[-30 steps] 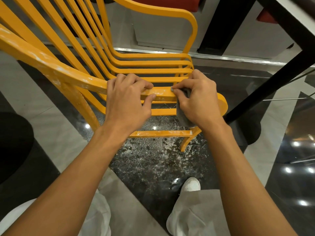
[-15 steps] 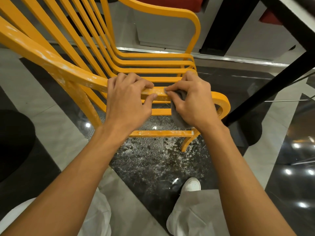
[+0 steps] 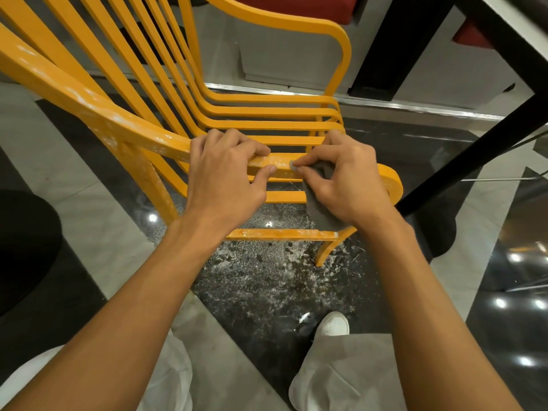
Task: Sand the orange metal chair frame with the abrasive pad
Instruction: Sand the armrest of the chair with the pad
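Note:
The orange metal chair frame (image 3: 98, 111) fills the upper half of the view, its near armrest running from the upper left to a rounded end at the right. White scuffs mark that armrest. My left hand (image 3: 222, 176) grips the armrest, fingers over the top and thumb underneath. Just to its right, my right hand (image 3: 347, 179) pinches a grey abrasive pad (image 3: 321, 212) and presses it on the armrest near its rounded end. Most of the pad hangs below my palm.
Pale sanding dust speckles the dark polished floor (image 3: 267, 277) under the chair. A black table leg (image 3: 474, 149) slants down at the right, close to the armrest end. A dark round object (image 3: 23, 247) lies at the left. My white shoe (image 3: 333, 323) stands below.
My right hand with the pad has slid left along the armrest, exposing more of the rounded end. My left hand has kept its grip in the same place.

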`<state>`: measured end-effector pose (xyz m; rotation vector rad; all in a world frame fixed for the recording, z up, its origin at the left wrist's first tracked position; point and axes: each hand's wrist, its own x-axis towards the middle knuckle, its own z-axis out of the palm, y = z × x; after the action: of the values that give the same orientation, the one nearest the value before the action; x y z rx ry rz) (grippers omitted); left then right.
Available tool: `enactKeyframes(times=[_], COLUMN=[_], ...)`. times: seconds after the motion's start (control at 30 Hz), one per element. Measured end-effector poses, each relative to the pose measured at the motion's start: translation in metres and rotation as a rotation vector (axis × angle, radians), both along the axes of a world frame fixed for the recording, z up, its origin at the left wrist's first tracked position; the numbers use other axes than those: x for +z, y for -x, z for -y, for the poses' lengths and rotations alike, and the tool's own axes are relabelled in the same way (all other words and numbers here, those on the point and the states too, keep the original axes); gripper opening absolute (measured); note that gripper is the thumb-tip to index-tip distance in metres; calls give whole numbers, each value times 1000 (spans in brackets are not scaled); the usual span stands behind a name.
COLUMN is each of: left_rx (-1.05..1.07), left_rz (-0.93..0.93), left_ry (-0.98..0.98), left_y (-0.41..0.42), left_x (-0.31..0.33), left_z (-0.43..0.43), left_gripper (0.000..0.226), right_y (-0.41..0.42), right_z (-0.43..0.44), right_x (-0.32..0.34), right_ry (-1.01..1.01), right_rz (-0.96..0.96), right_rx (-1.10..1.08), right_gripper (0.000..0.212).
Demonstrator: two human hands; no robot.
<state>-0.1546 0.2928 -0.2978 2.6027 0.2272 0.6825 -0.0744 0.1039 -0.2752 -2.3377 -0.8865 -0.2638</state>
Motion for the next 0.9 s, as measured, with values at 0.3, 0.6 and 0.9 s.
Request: enactKeyframes(times=[0.3, 0.6, 0.9], left_rx=[-11, -8, 10], left_rz=[1, 2, -14], left_ry=[-8, -23, -29], left_y=[2, 5, 7], left_x=[0, 2, 7], left_z=[-1, -4, -13], left_gripper=[32, 31, 33], right_y=[4, 4, 0], right_z=[-16, -19, -14], right_x=[-4, -5, 1], right_ry=[-63, -54, -17], right_rz=[-10, 16, 0], right_rx=[-42, -85, -96], right_gripper=[9, 9, 9])
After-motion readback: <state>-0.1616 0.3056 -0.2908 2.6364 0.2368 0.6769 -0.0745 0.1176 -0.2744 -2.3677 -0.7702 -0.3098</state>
